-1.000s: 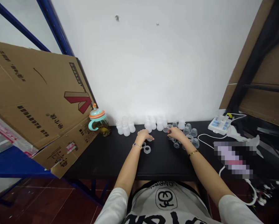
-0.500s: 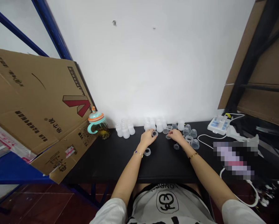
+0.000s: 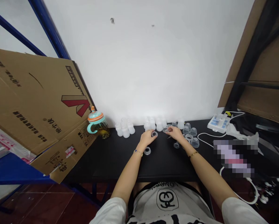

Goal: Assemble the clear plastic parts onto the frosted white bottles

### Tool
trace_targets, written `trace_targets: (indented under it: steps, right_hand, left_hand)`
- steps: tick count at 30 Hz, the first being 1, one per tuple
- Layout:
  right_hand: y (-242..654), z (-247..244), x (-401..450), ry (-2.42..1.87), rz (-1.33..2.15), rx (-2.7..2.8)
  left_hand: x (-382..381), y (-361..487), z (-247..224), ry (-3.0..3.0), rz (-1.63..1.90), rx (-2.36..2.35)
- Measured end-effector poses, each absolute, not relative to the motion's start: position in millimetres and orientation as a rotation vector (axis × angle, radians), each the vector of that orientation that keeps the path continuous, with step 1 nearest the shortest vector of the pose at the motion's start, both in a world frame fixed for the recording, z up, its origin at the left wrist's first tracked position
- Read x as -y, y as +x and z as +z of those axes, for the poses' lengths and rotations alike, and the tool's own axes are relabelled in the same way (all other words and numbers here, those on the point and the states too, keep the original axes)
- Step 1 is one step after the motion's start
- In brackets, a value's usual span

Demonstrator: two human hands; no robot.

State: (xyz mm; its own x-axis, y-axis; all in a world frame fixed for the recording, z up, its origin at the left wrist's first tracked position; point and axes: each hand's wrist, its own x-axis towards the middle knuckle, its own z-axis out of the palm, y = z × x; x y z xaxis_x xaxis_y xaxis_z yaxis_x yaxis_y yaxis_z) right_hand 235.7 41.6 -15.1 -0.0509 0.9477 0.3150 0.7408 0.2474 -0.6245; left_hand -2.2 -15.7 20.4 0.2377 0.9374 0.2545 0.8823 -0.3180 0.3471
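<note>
My left hand [image 3: 145, 138] is at the middle of the black table [image 3: 111, 163], its fingers shut on a clear plastic ring [image 3: 154, 134]. A second clear ring [image 3: 147, 151] lies just below that hand. My right hand [image 3: 175, 133] reaches forward, its fingertips at a third clear ring [image 3: 166, 129]. I cannot tell whether they grip it. A row of translucent bottle-shaped parts [image 3: 125, 129] stands along the wall, and several clear cup-shaped parts [image 3: 193, 133] sit to the right of my right hand.
A glass bottle with a teal handle and orange lid [image 3: 98, 123] stands at the table's left end, against a large leaning cardboard sheet [image 3: 41, 102]. A white device [image 3: 217, 123] with a white cable sits at the back right. A blurred object [image 3: 233, 158] lies at the right.
My right hand has moved forward and left, up to the ring near the bottles. My left hand still holds its ring, and the head view has shifted slightly.
</note>
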Motion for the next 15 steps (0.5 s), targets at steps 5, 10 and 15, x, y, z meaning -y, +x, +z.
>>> trace_targets:
  steps: [5,10,15]
  right_hand:
    - [231,-3,-35,-1.255,0.599,1.565]
    - [228,7,-28,-1.136,0.871,1.416]
    - [225,0,-25,-1.264,0.591,1.810]
  left_hand:
    - [16,-1,22,2.371,0.653,-1.703]
    - [18,0,24,2.362,0.644,-1.701]
    - [18,0,24,2.363,0.623,-1.696]
